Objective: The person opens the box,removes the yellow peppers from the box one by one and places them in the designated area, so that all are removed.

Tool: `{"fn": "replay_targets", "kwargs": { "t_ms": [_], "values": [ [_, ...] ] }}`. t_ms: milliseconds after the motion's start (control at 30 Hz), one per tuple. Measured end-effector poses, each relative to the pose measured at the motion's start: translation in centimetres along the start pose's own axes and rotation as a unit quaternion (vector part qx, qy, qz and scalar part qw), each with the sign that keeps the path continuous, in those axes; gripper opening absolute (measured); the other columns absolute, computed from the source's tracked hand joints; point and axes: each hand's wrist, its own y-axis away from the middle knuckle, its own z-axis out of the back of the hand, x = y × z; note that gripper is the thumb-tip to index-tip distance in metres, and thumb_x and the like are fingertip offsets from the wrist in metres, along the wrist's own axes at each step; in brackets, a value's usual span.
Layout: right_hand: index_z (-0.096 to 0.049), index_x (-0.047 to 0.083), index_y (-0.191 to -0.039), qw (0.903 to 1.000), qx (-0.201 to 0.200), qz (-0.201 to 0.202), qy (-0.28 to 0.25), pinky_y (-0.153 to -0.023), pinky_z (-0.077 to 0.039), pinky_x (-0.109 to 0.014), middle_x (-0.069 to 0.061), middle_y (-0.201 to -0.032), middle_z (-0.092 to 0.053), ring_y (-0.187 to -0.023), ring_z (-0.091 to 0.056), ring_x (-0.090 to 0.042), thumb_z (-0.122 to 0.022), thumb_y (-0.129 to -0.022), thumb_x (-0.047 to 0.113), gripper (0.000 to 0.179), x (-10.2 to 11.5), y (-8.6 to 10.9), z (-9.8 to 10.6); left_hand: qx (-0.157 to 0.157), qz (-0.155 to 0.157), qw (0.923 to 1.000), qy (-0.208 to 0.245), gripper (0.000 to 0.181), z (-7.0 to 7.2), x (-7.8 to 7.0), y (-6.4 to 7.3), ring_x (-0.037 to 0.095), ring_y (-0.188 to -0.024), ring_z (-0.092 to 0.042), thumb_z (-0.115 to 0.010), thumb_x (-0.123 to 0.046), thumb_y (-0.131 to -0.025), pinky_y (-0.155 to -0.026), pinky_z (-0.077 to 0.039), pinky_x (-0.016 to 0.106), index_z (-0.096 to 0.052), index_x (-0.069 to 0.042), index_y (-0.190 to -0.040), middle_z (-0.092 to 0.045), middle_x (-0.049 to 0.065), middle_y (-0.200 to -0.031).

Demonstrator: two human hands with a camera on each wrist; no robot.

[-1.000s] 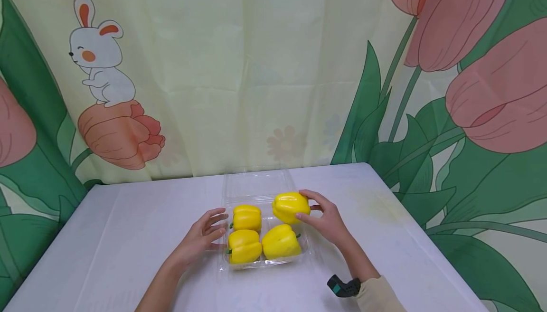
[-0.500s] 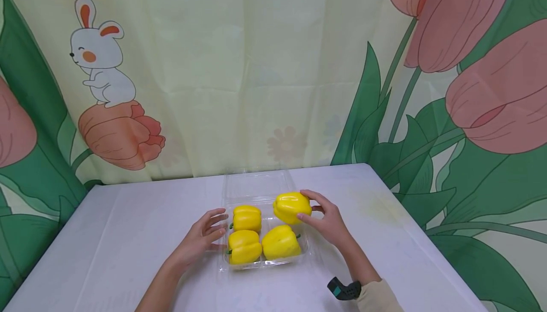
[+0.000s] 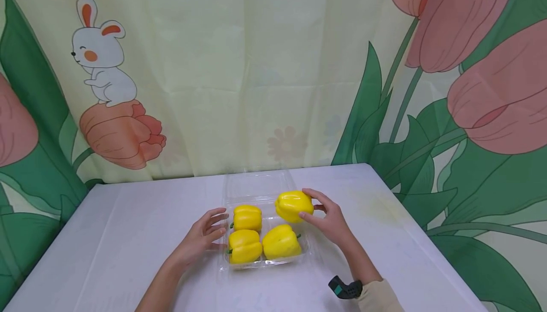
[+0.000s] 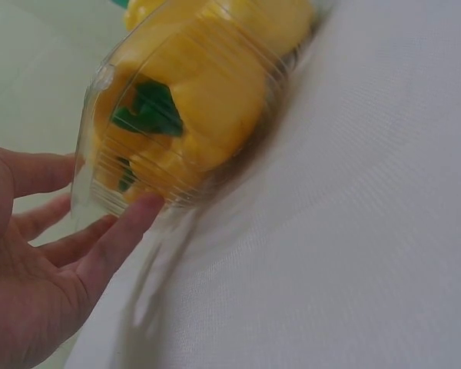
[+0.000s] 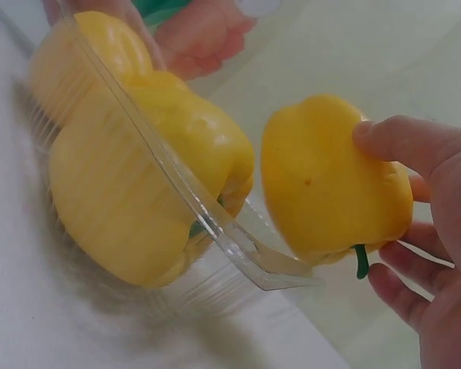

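Note:
In the head view, a clear plastic clamshell box (image 3: 269, 263) lies with its lid (image 3: 256, 186) folded back. Three yellow bell peppers sit inside: one at back left (image 3: 247, 218), one at front left (image 3: 244, 246) and one at front right (image 3: 281, 241). My right hand (image 3: 325, 217) holds another yellow bell pepper (image 3: 294, 206) between thumb and fingers, raised over the back right of the box. Its green stem points down in the right wrist view. My left hand (image 3: 201, 232) rests at the box's left side, its extended fingertips (image 4: 142, 211) against the clear wall.
A white-covered table (image 3: 136, 236) bears the box. Behind it hangs a curtain (image 3: 205, 65) printed with a rabbit and tulips. A black strap (image 3: 345, 287) is at my right wrist, by a beige sleeve (image 3: 380, 297).
My right hand has shifted slightly to the right and up with the bell pepper. The left hand and the peppers in the box stay where they were.

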Motion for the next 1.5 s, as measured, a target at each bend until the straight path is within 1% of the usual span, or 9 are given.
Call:
{"fn": "replay_targets", "kwargs": {
  "t_ms": [367,533,733,967,1067,1167,1300,1400,1500],
  "values": [
    [-0.054,0.018,-0.137,1.0000,0.002,0.003,-0.003,-0.097,-0.052,-0.033,-0.002,-0.142,-0.054,-0.127,-0.050,-0.022,-0.074,-0.085,0.029,0.056,0.2,-0.1,0.3,-0.006,0.007,0.9999,0.009,0.060,0.2,0.4,-0.1,0.038,-0.136,-0.043,-0.065,-0.021,-0.092,-0.084,-0.059,0.042,-0.037,-0.019,-0.145,-0.039,0.014,-0.152],
    [-0.053,0.018,-0.137,1.0000,-0.002,0.004,0.001,-0.097,-0.051,-0.029,-0.002,-0.142,-0.054,-0.127,-0.050,-0.022,-0.075,-0.085,0.028,0.058,0.1,-0.1,0.6,0.004,-0.003,1.0000,0.007,0.061,0.3,0.2,0.0,0.039,-0.138,-0.040,-0.064,-0.023,-0.093,-0.085,-0.058,0.042,-0.034,-0.016,-0.146,-0.038,0.016,-0.153],
    [-0.053,0.017,-0.137,1.0000,-0.004,-0.002,0.003,-0.098,-0.051,-0.031,-0.001,-0.143,-0.053,-0.128,-0.050,-0.022,-0.074,-0.085,0.029,0.058,-0.1,-0.2,0.8,0.005,-0.004,1.0000,0.000,0.061,0.3,0.0,0.2,0.038,-0.138,-0.040,-0.063,-0.024,-0.094,-0.087,-0.058,0.042,-0.033,-0.016,-0.147,-0.037,0.017,-0.153],
    [-0.053,0.018,-0.138,0.9999,-0.008,-0.009,0.010,-0.096,-0.048,-0.021,0.001,-0.144,-0.052,-0.130,-0.049,-0.021,-0.074,-0.085,0.030,0.058,-0.2,-0.2,1.1,-0.001,0.000,1.0000,-0.002,0.061,0.2,0.1,0.1,0.039,-0.137,-0.041,-0.063,-0.022,-0.094,-0.086,-0.058,0.042,-0.034,-0.017,-0.147,-0.038,0.015,-0.152],
    [-0.053,0.017,-0.138,0.9998,-0.010,-0.009,0.012,-0.097,-0.049,-0.024,0.000,-0.144,-0.052,-0.130,-0.049,-0.021,-0.074,-0.085,0.029,0.058,-0.2,-0.2,1.3,-0.003,0.005,1.0000,0.004,0.061,0.1,0.2,0.0,0.038,-0.137,-0.042,-0.064,-0.021,-0.093,-0.085,-0.058,0.042,-0.035,-0.017,-0.146,-0.039,0.014,-0.152],
    [-0.053,0.018,-0.137,0.9998,-0.010,-0.011,0.012,-0.099,-0.050,-0.033,0.000,-0.144,-0.052,-0.130,-0.048,-0.022,-0.074,-0.085,0.028,0.057,-0.3,-0.2,1.4,-0.004,0.006,1.0000,0.003,0.061,0.1,0.1,0.0,0.038,-0.137,-0.042,-0.064,-0.022,-0.093,-0.085,-0.058,0.042,-0.035,-0.017,-0.146,-0.039,0.015,-0.152],
    [-0.053,0.019,-0.138,0.9997,-0.010,-0.015,0.015,-0.099,-0.049,-0.031,-0.001,-0.145,-0.051,-0.131,-0.048,-0.022,-0.074,-0.085,0.028,0.058,-0.5,-0.2,1.6,-0.006,0.008,0.9999,0.003,0.060,0.0,-0.1,0.0,0.037,-0.136,-0.043,-0.064,-0.022,-0.093,-0.086,-0.058,0.042,-0.036,-0.018,-0.146,-0.040,0.014,-0.152],
    [-0.052,0.018,-0.138,0.9997,-0.011,-0.015,0.018,-0.098,-0.048,-0.027,-0.002,-0.145,-0.051,-0.131,-0.048,-0.023,-0.074,-0.085,0.027,0.058,-0.5,-0.2,1.7,-0.003,0.005,1.0000,0.001,0.060,0.0,-0.1,0.1,0.037,-0.137,-0.042,-0.063,-0.022,-0.093,-0.086,-0.058,0.042,-0.035,-0.018,-0.146,-0.039,0.015,-0.152],
    [-0.052,0.018,-0.138,0.9996,-0.012,-0.017,0.020,-0.099,-0.048,-0.027,-0.003,-0.145,-0.051,-0.131,-0.047,-0.023,-0.075,-0.085,0.024,0.058,-0.6,-0.2,1.8,0.002,0.002,1.0000,-0.004,0.060,0.0,-0.1,0.1,0.038,-0.137,-0.041,-0.063,-0.022,-0.094,-0.086,-0.058,0.042,-0.034,-0.017,-0.147,-0.038,0.016,-0.153]
  ]
}}
